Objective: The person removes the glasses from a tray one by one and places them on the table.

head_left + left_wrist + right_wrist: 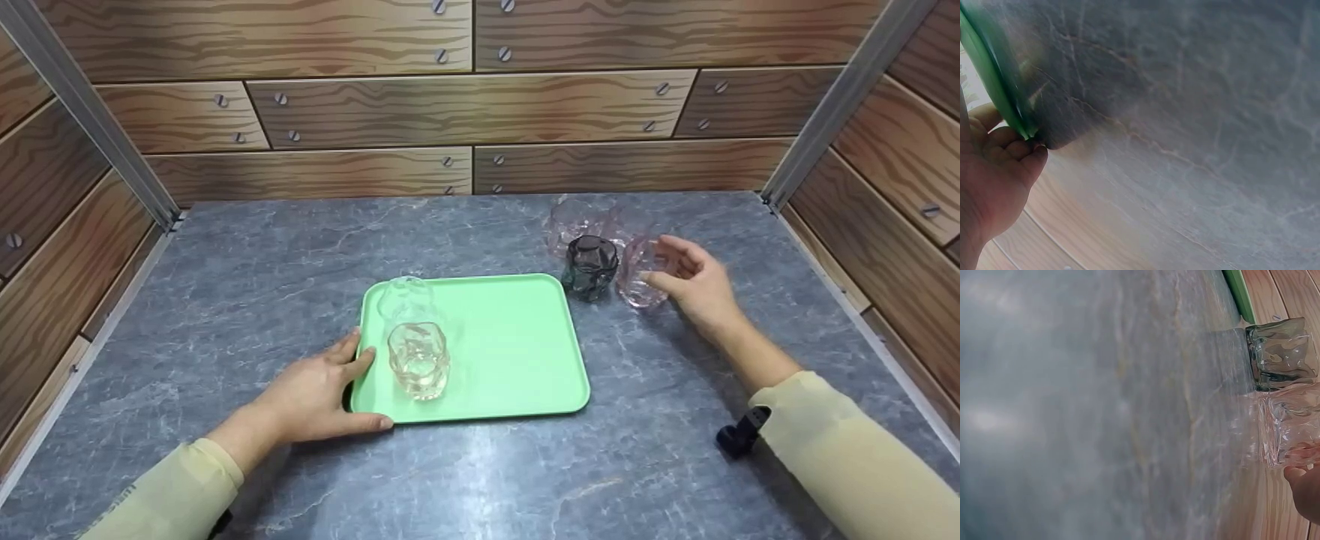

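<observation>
A light green tray (510,345) lies on the table, and my left hand (319,394) holds it at the near left corner, thumb on the front edge and fingers along the left side. On the tray's left part stand a clear glass (409,300) and, nearer, a faintly tinted clear glass (418,364). To the tray's right, my right hand (697,289) grips a pink-tinted glass (637,274) from its right side, thumb in front, fingers behind. Beside that glass stands a dark grey glass (1280,354), close to the tray's back right corner.
Behind the dark glass is more pink-tinted transparent glassware (574,221); how many pieces cannot be told. The grey marbled table (480,480) is bounded by wood-patterned walls (472,109) at the back and both sides, with metal posts in the back corners.
</observation>
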The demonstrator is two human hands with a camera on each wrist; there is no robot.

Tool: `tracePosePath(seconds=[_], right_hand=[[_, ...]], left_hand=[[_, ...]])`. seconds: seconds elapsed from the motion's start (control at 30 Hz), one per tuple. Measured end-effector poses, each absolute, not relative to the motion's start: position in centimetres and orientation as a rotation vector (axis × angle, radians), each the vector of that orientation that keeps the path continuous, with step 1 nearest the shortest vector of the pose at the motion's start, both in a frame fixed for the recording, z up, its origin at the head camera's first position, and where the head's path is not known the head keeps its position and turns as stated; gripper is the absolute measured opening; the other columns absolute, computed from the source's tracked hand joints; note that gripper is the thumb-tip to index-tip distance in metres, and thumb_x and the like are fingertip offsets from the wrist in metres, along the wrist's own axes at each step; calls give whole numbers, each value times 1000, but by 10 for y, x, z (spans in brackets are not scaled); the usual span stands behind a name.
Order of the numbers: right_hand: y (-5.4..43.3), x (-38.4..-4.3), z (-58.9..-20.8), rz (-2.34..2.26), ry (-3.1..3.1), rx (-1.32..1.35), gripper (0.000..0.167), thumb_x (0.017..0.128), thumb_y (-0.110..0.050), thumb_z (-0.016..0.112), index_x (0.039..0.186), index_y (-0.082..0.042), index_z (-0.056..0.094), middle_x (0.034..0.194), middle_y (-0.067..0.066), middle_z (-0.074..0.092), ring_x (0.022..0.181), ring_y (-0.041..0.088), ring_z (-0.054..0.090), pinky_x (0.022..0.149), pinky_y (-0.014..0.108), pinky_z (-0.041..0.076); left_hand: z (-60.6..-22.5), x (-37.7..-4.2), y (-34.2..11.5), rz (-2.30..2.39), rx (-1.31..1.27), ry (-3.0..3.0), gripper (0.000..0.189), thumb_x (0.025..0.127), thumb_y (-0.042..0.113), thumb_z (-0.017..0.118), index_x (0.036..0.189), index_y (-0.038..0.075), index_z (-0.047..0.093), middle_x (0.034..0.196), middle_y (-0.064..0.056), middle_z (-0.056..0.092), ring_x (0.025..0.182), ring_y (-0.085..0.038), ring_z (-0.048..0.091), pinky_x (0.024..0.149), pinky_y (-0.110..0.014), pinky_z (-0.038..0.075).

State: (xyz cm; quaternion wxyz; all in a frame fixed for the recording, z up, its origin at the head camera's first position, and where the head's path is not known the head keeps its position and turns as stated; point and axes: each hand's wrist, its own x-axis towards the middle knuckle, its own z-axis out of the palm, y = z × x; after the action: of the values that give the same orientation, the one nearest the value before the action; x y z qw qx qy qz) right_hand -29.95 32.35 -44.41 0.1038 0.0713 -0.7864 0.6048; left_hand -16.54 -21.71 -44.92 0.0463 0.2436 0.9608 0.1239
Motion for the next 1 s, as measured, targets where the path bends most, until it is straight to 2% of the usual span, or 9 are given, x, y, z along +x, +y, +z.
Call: tracePosePath(seconds=[0.23, 0.57, 0.7, 0.87, 1.0], right_hand=[[322, -300, -445, 1790, -2321, 189, 68, 90, 4, 79, 150, 10, 49, 118, -16, 70, 118, 15, 65, 101, 19, 49], [325, -301, -446, 1812, -2329, 195, 66, 91, 3, 79, 151, 7, 50, 120, -15, 70, 117, 14, 65, 96, 14, 49], [326, -301, -446, 1816, -2338, 205, 66, 91, 4, 78, 151, 7, 50, 124, -11, 70, 118, 14, 65, 97, 14, 50], [328, -303, -447, 1817, -2351, 215, 67, 91, 6, 76, 152, 8, 48, 123, -14, 69, 117, 14, 65, 96, 14, 50], [329, -303, -446, 1826, -2359, 212, 67, 92, 5, 76, 152, 7, 48, 127, -11, 69, 117, 14, 64, 95, 14, 51]], left_hand=[[-449, -165, -217, 384, 742, 2935, 116, 84, 88, 61, 156, -2, 49, 163, -36, 32, 145, -52, 43, 111, -62, 45], [-450, -165, -217, 381, 742, 2935, 116, 84, 88, 60, 156, -2, 49, 162, -37, 33, 146, -52, 42, 112, -63, 45], [-450, -166, -217, 387, 738, 2930, 117, 83, 89, 61, 156, -2, 49, 162, -37, 32, 146, -52, 42, 111, -62, 46], [-449, -166, -217, 390, 734, 2926, 117, 83, 88, 61, 156, -2, 49, 162, -37, 32, 146, -52, 42, 111, -62, 46], [-449, -166, -216, 391, 733, 2927, 117, 83, 88, 61, 156, -2, 49, 162, -37, 32, 146, -52, 42, 111, -62, 46]])
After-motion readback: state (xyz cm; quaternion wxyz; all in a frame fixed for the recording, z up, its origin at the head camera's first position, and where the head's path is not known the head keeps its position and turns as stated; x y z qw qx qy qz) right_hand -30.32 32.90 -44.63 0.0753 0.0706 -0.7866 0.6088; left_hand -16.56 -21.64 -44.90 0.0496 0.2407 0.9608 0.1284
